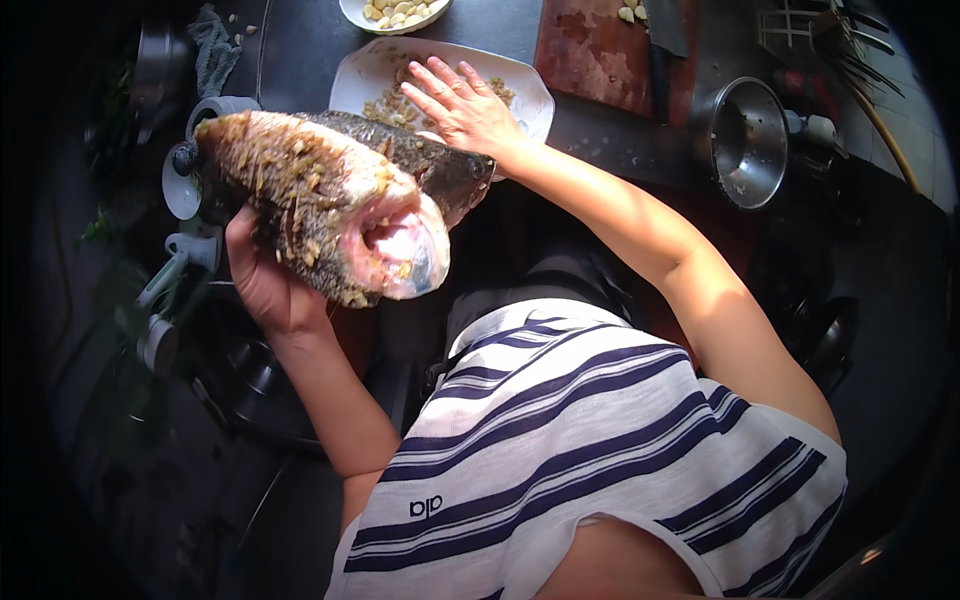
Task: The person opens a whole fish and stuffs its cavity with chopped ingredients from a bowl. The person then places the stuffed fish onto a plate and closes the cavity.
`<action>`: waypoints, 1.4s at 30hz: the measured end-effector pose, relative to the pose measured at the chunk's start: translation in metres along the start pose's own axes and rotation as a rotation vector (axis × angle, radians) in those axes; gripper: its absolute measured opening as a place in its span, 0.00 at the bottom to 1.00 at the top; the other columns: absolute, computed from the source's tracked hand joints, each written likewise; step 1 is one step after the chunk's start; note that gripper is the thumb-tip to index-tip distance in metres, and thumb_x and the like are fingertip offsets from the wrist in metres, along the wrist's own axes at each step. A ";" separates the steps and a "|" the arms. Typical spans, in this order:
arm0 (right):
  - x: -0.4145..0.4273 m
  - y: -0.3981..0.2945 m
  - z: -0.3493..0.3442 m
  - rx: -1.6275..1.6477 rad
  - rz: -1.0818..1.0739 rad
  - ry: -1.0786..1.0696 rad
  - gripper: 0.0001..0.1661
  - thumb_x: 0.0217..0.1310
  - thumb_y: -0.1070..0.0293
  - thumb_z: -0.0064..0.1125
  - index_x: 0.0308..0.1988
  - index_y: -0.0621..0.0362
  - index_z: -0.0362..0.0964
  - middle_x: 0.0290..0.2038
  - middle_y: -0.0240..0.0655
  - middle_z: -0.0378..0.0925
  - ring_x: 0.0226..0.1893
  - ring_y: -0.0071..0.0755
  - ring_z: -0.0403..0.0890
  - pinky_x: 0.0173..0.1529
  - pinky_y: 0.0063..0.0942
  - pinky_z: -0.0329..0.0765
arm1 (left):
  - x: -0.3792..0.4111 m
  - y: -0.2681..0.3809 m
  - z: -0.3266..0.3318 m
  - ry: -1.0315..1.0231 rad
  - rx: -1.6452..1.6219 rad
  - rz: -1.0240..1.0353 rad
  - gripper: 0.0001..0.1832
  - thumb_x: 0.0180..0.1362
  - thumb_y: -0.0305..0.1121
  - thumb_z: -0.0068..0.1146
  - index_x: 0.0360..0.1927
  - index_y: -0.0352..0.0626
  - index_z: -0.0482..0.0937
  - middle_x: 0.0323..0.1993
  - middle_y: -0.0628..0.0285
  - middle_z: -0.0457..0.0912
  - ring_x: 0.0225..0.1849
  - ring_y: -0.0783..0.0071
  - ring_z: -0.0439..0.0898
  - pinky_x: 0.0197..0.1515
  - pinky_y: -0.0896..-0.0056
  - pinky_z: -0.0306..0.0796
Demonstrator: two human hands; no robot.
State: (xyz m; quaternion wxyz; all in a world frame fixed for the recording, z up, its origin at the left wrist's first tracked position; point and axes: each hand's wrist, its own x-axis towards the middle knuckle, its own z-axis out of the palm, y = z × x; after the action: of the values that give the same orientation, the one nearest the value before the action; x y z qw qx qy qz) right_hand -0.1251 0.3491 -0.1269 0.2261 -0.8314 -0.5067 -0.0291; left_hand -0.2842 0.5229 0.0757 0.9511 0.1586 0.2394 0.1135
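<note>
My left hand (pixel 274 281) holds up a large dark-scaled fish (pixel 300 202) from below and behind, its cut or open end facing me. Bits of chopped seasoning coat the fish's side. A dark fish head (pixel 457 176) shows beside it; whether the two parts are joined I cannot tell. My right hand (pixel 461 101) lies with fingers spread over a white dish (pixel 529 82), on or just above the chopped seasoning (pixel 390 105) in it. The fish hides the dish's lower left edge.
Behind the dish stands a bowl of peeled garlic cloves (pixel 396 15). A wooden cutting board (pixel 585 60) carries more cloves and a cleaver (pixel 667 34). At right is a metal bowl (pixel 748 142). A grey-green cloth (pixel 214 49) and white cups (pixel 180 184) are at left.
</note>
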 end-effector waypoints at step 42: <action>0.052 -0.015 -0.160 1.264 0.673 -0.463 0.15 0.55 0.64 0.68 0.38 0.63 0.75 0.32 0.29 0.79 0.33 0.16 0.77 0.39 0.18 0.75 | 0.077 -0.080 -0.061 -0.007 0.076 -0.047 0.28 0.63 0.36 0.57 0.64 0.40 0.65 0.59 0.56 0.74 0.59 0.61 0.74 0.63 0.55 0.68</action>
State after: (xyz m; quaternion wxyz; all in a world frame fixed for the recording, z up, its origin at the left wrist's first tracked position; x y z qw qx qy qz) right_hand -0.0838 0.3336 0.0365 0.5447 -0.6381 -0.1800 0.5136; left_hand -0.2366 0.4869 -0.0364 0.9476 0.1895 0.2441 0.0811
